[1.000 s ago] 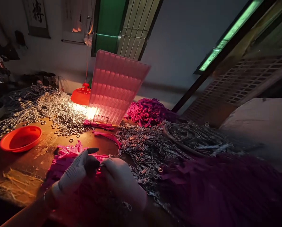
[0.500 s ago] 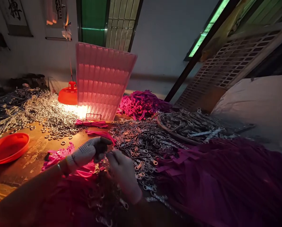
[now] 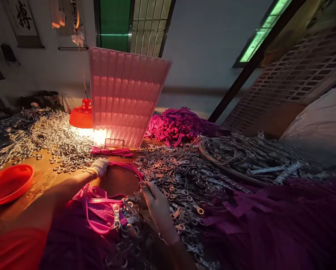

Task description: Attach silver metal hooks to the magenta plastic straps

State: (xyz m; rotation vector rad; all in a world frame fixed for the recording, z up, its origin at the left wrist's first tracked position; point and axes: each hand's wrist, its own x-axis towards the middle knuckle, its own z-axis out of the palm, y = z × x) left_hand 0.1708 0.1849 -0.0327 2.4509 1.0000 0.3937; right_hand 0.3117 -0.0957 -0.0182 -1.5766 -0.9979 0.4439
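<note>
We see the gloved left hand (image 3: 100, 167) reached out over the desk (image 3: 44, 176), fingers closed on a pink strap (image 3: 125, 165) by the rings (image 3: 69, 150). Right hand (image 3: 156, 204) rests on the clasps (image 3: 181, 180), fingers pinched on one.

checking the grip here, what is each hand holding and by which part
The left hand reaches out to a pink strap on the table; its grip is hidden. The right hand pinches a small metal ring at its fingertips.
</note>
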